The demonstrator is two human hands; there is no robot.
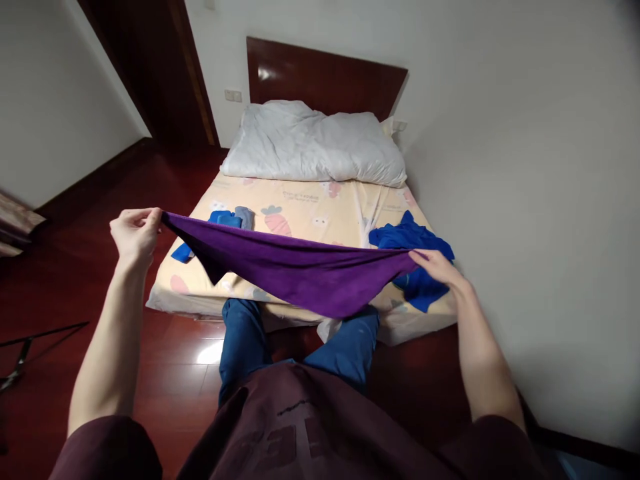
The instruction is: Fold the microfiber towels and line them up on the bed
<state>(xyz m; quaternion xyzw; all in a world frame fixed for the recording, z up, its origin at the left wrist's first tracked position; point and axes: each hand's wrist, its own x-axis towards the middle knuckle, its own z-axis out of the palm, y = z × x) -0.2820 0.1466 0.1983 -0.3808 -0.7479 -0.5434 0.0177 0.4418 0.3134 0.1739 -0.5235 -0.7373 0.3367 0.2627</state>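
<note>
A purple cloth (310, 270) is stretched between my hands above the near part of the bed, its lower part hanging in loose folds. My left hand (137, 233) pinches its left corner, fingers closed. The other end is gripped by my right hand (436, 265), thumb and fingers pressed together. Behind the cloth on the left, small blue and grey folded cloths (227, 219) lie on the patterned sheet. A crumpled blue cloth (415, 237) lies on the right side of the bed, partly behind my right hand.
The bed (310, 207) has a white quilt (320, 143) bunched against its dark wooden headboard (325, 77). A wall stands close on the right. On the left are the dark red floor (165, 373), a curtain edge (17, 223) and a thin black stand (25, 350).
</note>
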